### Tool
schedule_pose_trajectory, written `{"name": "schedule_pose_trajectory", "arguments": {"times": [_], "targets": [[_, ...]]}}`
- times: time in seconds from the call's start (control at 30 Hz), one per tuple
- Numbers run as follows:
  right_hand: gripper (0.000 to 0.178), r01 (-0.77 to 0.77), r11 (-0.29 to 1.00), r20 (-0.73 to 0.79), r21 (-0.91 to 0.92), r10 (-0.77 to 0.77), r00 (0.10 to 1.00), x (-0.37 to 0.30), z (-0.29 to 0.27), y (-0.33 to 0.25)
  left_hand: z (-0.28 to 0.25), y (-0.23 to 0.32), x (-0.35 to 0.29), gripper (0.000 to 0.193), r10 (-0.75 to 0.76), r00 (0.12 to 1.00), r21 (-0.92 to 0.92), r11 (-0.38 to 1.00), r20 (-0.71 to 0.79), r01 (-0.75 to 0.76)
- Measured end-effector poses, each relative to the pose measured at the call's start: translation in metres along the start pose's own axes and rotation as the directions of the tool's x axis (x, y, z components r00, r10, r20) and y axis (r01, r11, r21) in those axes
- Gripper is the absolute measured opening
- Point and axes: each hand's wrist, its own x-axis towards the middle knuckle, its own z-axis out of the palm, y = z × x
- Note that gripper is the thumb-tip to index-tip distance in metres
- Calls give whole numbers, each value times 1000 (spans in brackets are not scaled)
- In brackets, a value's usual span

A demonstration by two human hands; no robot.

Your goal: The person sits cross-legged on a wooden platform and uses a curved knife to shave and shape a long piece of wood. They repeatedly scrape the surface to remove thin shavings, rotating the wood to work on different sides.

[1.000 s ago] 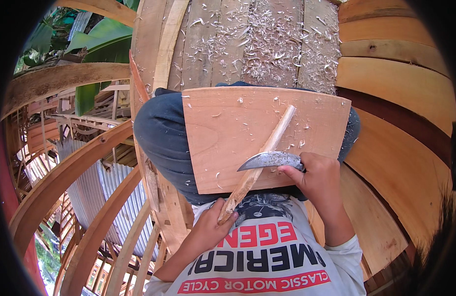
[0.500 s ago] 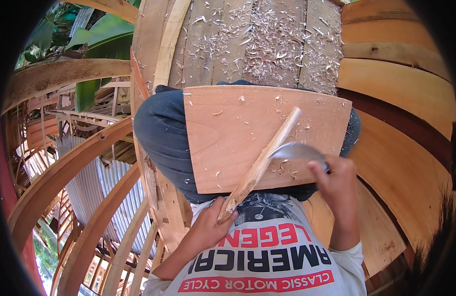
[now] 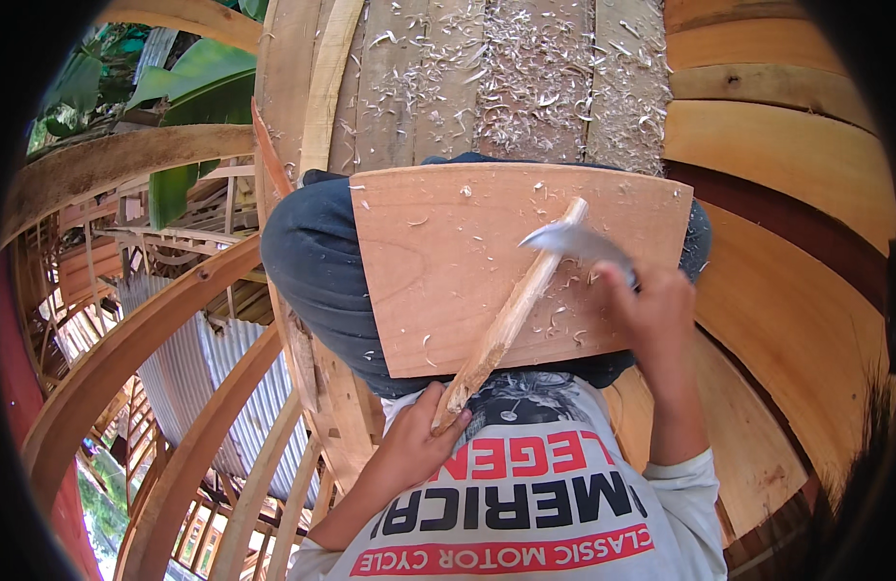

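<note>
A flat wooden board (image 3: 448,261) lies across my lap on dark trousers. A slim wooden stick (image 3: 511,315) rests slanted on the board. My left hand (image 3: 419,441) grips the stick's lower end near my shirt. My right hand (image 3: 651,305) holds a knife with a curved metal blade (image 3: 569,239), raised beside the stick's upper end. Small wood chips lie on the board around the stick.
Vertical planks (image 3: 506,77) strewn with wood shavings lie beyond my knees. Curved wooden planks (image 3: 787,184) rise on the right. Curved wooden ribs (image 3: 128,339) and corrugated metal sheets (image 3: 216,378) lie on the left, with green leaves (image 3: 186,107) at the upper left.
My right hand has lifted the blade from low on the stick up toward its upper end. The stick and my left hand have stayed in place.
</note>
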Motion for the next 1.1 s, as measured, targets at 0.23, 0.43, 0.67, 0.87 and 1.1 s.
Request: {"name": "schedule_pose_trajectory", "arguments": {"times": [0.23,0.43,0.67,0.87,1.1], "targets": [[55,-244,962,139,122,226,964,7,-44,17,0,-3,-1,30,-37,999,30,999,5,37],[55,29,989,302,146,-72,951,-17,-17,-25,1,0,0,29,-17,1000,26,1000,-1,17],[56,113,990,215,89,-130,968,-6,-18,-15,4,4,-3,26,-66,998,33,997,-6,66],[59,-63,997,63,-43,66,996,14,-14,9,5,2,-4,26,-65,998,43,997,-13,66],[59,-321,940,123,116,307,944,26,-29,42,4,-7,-5,24,-79,996,-2,997,45,79]]}}
